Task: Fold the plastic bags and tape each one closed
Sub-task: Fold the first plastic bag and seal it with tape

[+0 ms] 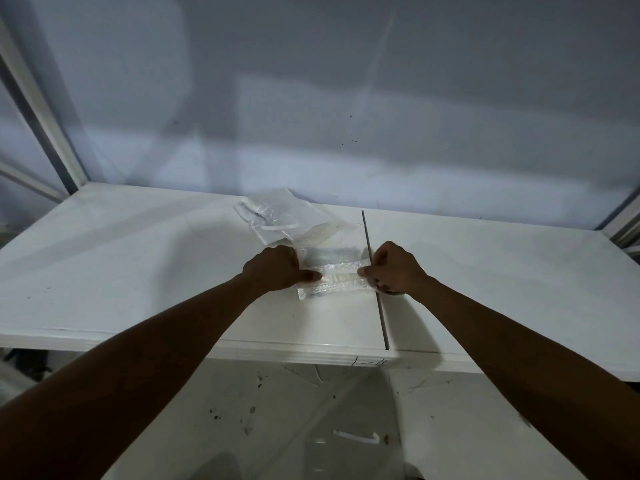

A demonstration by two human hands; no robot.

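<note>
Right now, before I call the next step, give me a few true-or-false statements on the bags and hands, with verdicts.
1. The folded bag lies on the table between both hands. True.
2. The left hand is lifted clear of it. False: it holds the bag's left end, thumb on top.
3. A loose pile of bags lies beyond the folded one. True.
4. The right hand rests at the table's far right corner. False: it pinches the bag's right end, at the dark seam.
</note>
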